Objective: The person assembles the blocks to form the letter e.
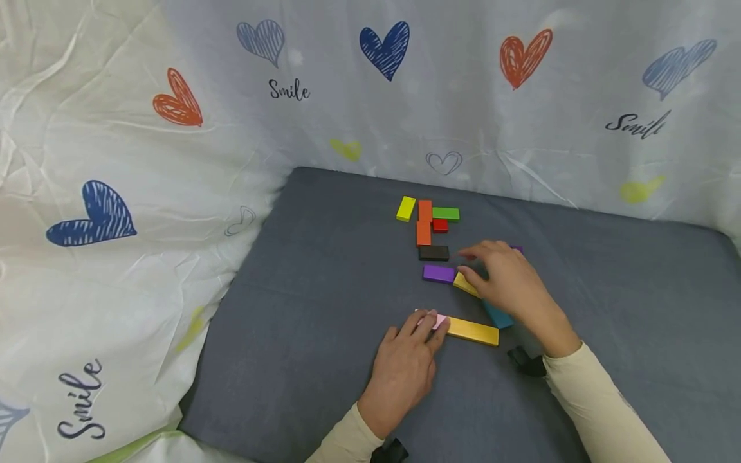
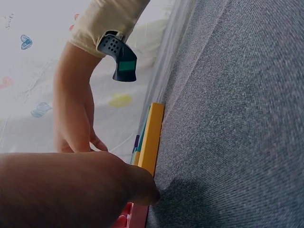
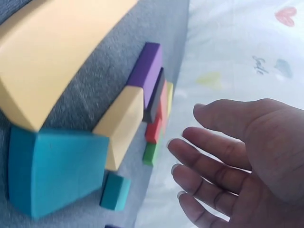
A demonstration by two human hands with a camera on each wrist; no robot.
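My left hand rests with extended fingers on a pink block, which is partly hidden under the fingertips. Against the pink block's right end lies a long yellow block. A teal block runs from the yellow block's far right end up to a shorter yellow block. Above that shorter block is my right hand, its fingers loosely bent and parted. In the right wrist view nothing sits between its thumb and fingers. A purple block meets the shorter yellow block's left end.
Farther back stand a black block, two orange blocks, a red block, a green block and a bright yellow block. A small teal block lies beyond the row. Heart-printed cloth borders the grey surface.
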